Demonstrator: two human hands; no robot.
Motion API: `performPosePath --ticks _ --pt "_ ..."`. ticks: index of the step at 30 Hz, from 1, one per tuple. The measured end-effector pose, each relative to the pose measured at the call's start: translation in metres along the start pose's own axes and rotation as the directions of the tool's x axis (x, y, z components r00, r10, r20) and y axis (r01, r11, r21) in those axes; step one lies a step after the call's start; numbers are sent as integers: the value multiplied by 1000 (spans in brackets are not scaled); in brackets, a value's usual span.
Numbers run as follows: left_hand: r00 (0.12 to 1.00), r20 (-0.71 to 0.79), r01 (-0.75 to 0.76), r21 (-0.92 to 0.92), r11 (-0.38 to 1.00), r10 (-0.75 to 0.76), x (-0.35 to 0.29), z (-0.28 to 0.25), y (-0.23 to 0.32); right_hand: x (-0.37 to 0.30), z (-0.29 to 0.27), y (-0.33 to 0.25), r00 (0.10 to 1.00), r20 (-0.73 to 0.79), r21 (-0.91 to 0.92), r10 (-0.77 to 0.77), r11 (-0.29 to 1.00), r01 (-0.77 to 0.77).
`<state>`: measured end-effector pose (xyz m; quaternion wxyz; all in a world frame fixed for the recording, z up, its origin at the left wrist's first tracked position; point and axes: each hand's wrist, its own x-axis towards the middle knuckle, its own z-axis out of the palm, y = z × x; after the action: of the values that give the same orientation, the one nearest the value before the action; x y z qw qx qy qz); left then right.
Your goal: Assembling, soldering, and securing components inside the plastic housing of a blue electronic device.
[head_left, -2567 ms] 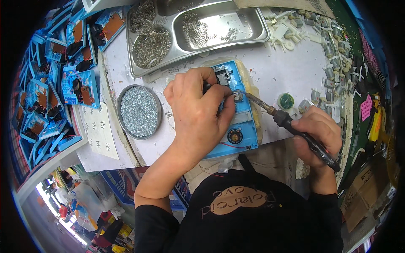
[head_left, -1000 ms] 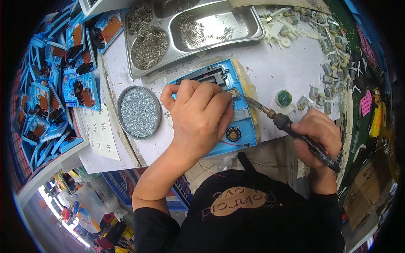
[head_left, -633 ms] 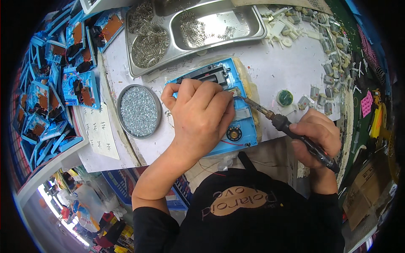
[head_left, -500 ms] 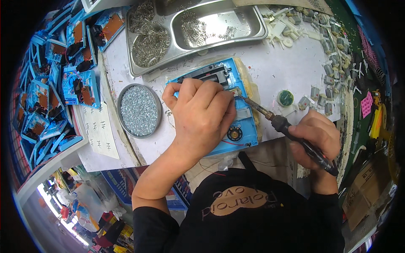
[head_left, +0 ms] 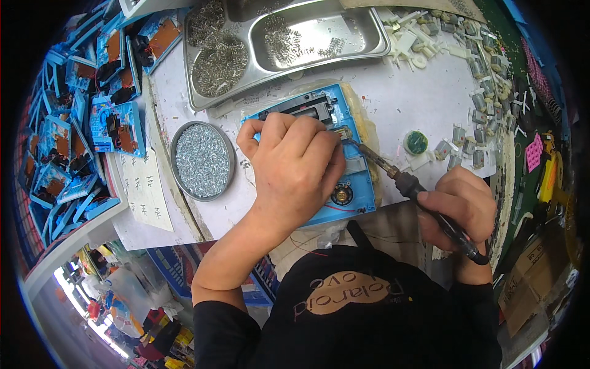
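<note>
My right hand (head_left: 461, 206) is wrapped round the dark handle of a soldering iron (head_left: 433, 212). The iron slants up to the left, its tip close to a small metal part (head_left: 344, 133) by the fingers of my left hand (head_left: 295, 163). That hand lies over an open blue plastic casing (head_left: 367, 197), fingers curled and pressed together; what they grip is hidden underneath. Inside the casing show a black compartment, a small round speaker (head_left: 342, 194) and a thin red wire. Whether the tip touches the metal part I cannot tell.
An oval dish of small metal screws (head_left: 203, 161) stands left of the casing. Behind is a steel tray (head_left: 270, 80) with springs. Blue casings (head_left: 117, 126) pile up at the far left. Small motors (head_left: 478, 132), white plastic parts (head_left: 405, 43) and a round green tin (head_left: 415, 142) lie to the right.
The handle end of the soldering iron has dropped slightly toward me as my right hand shifted a little. The tip stays near the same spot, and my left hand has barely moved.
</note>
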<state>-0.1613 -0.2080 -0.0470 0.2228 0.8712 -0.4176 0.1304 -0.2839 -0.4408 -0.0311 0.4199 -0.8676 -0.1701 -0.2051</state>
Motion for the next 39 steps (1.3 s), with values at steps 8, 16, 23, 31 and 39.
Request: performPosePath --ticks 8,16,23,31,39 --pt "1000 0 -1 -8 1000 1 0 0 0 0 -3 0 999 -26 42 20 999 -19" --pt "983 -97 142 -144 979 -157 -42 -52 -40 -13 -13 10 988 -134 107 72 993 -58" --pt "998 -56 -11 -216 976 -2 -46 -28 -41 0 14 4 944 -183 344 276 917 -202" --pt "932 -18 -356 -221 908 361 -7 -16 -47 -12 5 4 915 -223 320 338 911 -259" --pt "837 52 -523 -222 823 545 12 -10 -52 -14 3 7 929 -190 296 317 921 -254"
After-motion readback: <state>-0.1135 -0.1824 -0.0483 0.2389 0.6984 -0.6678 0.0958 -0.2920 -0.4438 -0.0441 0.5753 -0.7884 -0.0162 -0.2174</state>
